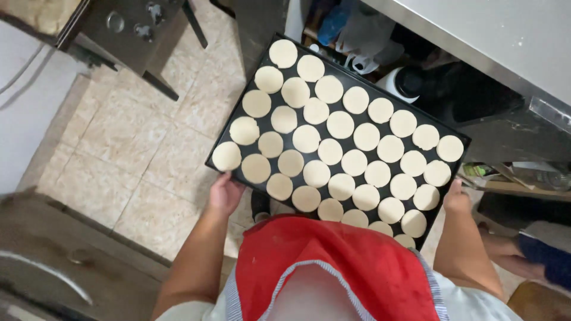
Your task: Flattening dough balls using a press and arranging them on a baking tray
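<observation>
Holding a black metal tray point(441, 209) of round pale dough discs point(341, 125) — both hands' grip at its edges.

Carrier: a black baking tray point(238, 128), rectangular, held level above the tiled floor point(137, 154).
On it: pale round dough discs point(341, 125), flat, in close diagonal rows, filling the tray edge to edge.

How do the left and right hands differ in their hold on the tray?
The left hand holds the tray at its near-left corner, fingers curled under the rim; the right hand grips the far-right edge. The left forearm shows fully; the right sits by a shelf. Both carry the tray of pale dough rounds.
</observation>
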